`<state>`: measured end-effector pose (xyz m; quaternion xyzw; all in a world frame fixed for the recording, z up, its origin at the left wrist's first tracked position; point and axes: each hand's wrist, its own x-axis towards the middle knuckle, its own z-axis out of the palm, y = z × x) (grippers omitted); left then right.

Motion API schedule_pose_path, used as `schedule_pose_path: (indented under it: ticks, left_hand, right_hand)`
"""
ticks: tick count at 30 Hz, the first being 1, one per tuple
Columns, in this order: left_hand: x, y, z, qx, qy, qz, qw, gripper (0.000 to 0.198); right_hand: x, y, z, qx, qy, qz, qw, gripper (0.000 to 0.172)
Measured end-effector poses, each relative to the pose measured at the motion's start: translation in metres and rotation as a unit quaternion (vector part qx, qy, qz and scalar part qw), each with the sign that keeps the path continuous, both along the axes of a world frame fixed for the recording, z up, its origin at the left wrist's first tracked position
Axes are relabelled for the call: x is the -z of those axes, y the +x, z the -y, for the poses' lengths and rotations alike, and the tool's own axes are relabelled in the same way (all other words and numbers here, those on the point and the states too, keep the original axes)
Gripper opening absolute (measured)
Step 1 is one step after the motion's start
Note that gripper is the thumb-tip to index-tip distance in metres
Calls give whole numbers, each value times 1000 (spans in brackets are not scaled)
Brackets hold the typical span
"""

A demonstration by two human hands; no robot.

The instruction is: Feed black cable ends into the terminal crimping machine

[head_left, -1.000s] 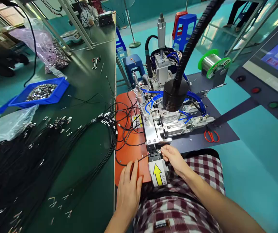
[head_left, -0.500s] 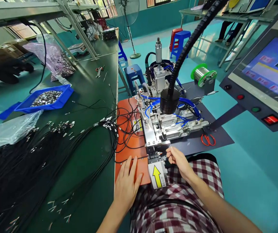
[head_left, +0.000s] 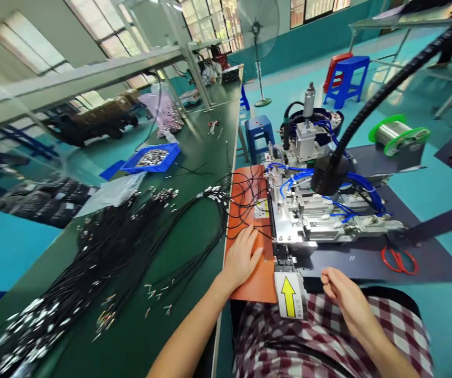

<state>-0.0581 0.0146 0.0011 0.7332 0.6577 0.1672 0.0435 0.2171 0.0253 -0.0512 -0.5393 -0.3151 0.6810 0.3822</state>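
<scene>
My left hand lies over the orange board, its fingertips at the thin black cables that loop across it. Its fingers are partly spread, and whether a cable is beneath them is unclear. Curled in front of my lap, my right hand is closed, and anything inside it is too small to make out. To its left is a white plate with a yellow arrow. Beyond both hands stands the metal machine with blue tubes.
Black cable bundles cover much of the green table. A blue tray holds small metal parts. Red-handled scissors lie at the right, below a solder wire spool. A black flexible arm hangs over the machine.
The view has swung to the left. My left hand has moved forward on the orange board, up to the looped cables. My right hand has drawn away from the machine's front edge.
</scene>
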Motion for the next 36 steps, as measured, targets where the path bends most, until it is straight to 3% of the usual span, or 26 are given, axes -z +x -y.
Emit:
schedule_pose_path:
  ticks: [3,7,10,15,22,25,27,29,33,36]
  left_hand:
    - [-4,-18,20,-31,24,-23,999,35]
    - [-7,-66,71,-187,59,-59,979,21]
    - [-12,-96,92,-239,29,-72,968,15]
    - [-28,-99,92,-242,-18,-52,969,14]
    - [-52,-85,77,-167,-108,64,978,7]
    - [-55,-68,64,-149,-128,195,961,9]
    - [-55,-48,55,-108,-147,342,922,19]
    - [-54,-24,47,-60,-153,436,885,15]
    - [-52,17,35,-16,-147,499,854,13]
    - [-50,32,30,-7,-145,552,821,15]
  right_hand:
    - [2,14,0,24,-15,13,1000,43]
    - [5,35,1,37,-32,32,998,39]
    - [-6,37,0,14,-16,46,999,37]
    - [-38,21,-4,-37,46,74,995,38]
    - [-66,-6,9,-160,154,138,965,33]
    - [-74,-20,17,-209,193,161,945,30]
    - [-77,-30,23,-239,246,182,922,23]
    - [-77,-40,28,-261,336,198,883,14]
    - [-73,-54,34,-287,541,218,760,31]
    - [-70,-63,36,-316,603,254,687,41]
